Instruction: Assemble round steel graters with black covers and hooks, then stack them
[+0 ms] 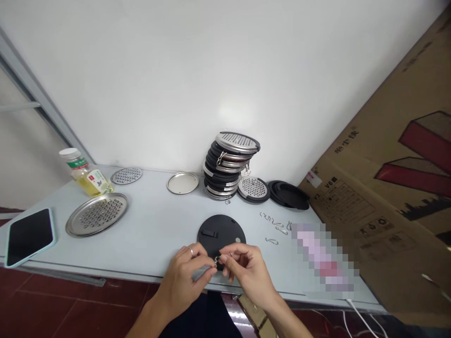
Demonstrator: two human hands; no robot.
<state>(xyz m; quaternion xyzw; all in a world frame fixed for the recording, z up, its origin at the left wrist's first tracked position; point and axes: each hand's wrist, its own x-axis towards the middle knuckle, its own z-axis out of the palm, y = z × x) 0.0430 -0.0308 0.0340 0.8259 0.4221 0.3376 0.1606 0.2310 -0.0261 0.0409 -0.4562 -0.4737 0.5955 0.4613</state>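
Observation:
Just above the table's front edge, my left hand (186, 272) and my right hand (248, 272) meet in a pinch, fingertips almost touching. Between them is a small metal wire clip (216, 259), partly hidden by the fingers. My left hand wears a ring. Behind and beneath the fingertips lies a round black disc (221, 230) with a raised tab and a pale round spot; its near edge is covered by my hands. To the right, several loose wire clips (272, 241) are scattered on the table.
A leaning stack of round graters and black rings (229, 162) stands against the wall, beside another grater (252, 189) and black trays (289, 195). Leftward are a metal plate (182, 183), grater discs (102, 213), a bottle (86, 173) and a phone (30, 237). A large carton (380, 188) borders the right.

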